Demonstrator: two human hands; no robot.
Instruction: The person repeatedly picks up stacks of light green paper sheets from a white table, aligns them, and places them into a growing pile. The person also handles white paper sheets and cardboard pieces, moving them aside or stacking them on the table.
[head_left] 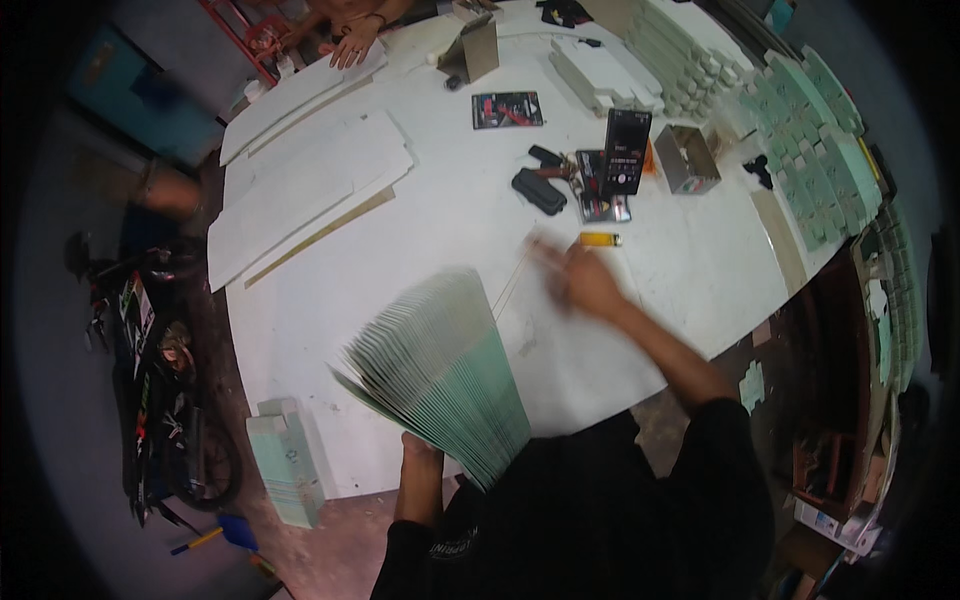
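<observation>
A thick stack of flat green-and-white cartons is fanned at its upper end, near the table's front edge. My left hand grips it from below at its left side; most of the fingers are hidden behind the cartons. To the right, my right hand is blurred by motion. Two thin pale strands, like a stretched rubber band, run from the stack's right edge to its closed fingers. Just beyond that hand lies a yellow lighter.
A phone stands upright beside a dark pouch and a small open box. White sheets lie at left. Carton stacks fill the right edge; another bundle sits front left. A co-worker's hand rests on sheets far left.
</observation>
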